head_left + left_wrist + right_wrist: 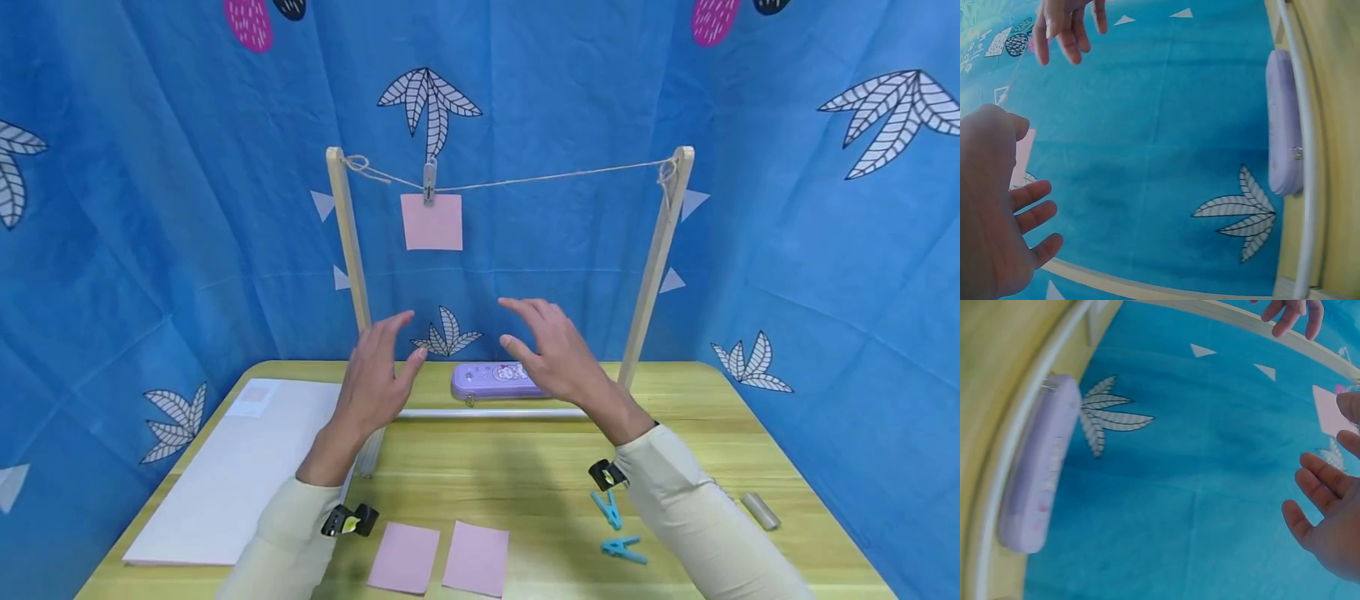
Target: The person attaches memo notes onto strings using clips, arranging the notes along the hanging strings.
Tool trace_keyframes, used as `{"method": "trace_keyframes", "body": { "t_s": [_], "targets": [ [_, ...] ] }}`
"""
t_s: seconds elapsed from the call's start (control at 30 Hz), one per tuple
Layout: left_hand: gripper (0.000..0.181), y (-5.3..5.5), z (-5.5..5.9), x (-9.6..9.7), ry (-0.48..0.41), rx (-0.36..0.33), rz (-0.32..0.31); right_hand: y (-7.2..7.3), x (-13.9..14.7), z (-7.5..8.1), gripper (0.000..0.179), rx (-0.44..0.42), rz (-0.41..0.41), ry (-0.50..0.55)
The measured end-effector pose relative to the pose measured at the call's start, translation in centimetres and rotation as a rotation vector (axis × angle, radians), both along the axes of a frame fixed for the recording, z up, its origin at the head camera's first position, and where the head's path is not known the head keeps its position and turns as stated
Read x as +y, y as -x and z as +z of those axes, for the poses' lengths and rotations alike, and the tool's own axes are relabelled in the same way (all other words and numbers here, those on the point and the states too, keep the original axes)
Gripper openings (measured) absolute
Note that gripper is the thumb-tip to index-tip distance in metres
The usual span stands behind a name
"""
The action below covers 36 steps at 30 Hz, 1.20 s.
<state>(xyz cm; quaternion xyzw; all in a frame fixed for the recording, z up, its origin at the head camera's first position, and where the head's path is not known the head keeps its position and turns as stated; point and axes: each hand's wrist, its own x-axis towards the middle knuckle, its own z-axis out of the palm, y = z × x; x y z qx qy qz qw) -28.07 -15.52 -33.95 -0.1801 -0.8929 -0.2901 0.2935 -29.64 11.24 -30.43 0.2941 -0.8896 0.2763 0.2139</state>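
Note:
In the head view, my left hand [377, 372] is raised in front of the left post, fingers relaxed and holding nothing. Opposite it, my right hand [551, 350] hovers with loosely bent fingers, also without anything in its grasp. Above and between them, a pink paper [432, 225] hangs from a string [555, 177] by a grey clothespin [430, 180]. On the table, two pink sheets lie side by side near the front, a left sheet [403, 558] and a right sheet [476, 558]. Two blue clothespins [621, 549] rest beside my right forearm.
Two wooden posts [651, 275] carry the string, joined low down by a white bar [487, 413]. Behind the bar sits a purple pencil case [491, 381]. A large white board [240, 475] covers the table's left side. A small grey cylinder [761, 511] lies at right.

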Motion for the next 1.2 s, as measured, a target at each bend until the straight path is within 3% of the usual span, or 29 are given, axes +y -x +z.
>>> {"method": "trace_keyframes", "body": {
  "t_s": [0.23, 0.4, 0.7, 1.03, 1.2],
  "targets": [
    [0.049, -0.5, -2.6, -0.3, -0.06, -0.037, -0.004, -0.9, 2.0, -3.3, 0.045, -0.044, -0.033, 0.012],
    [0.047, -1.0, -4.4, -0.3, -0.049, -0.061, 0.001, -1.7, 3.3, -5.4, 0.043, -0.087, -0.065, 0.006],
    [0.048, -1.9, -6.4, -0.4, -0.037, -0.084, 0.021, -2.9, 5.3, -8.7, 0.044, -0.123, -0.078, 0.007],
    [0.048, -3.1, -7.9, -0.7, 0.04, -0.225, 0.02, -4.5, 6.8, -11.7, 0.046, -0.206, -0.1, -0.012],
    [0.046, -3.9, -9.2, -1.4, 0.099, -0.314, 0.029, -5.1, 6.9, -13.0, 0.047, -0.295, -0.093, -0.049]
  ]
}}
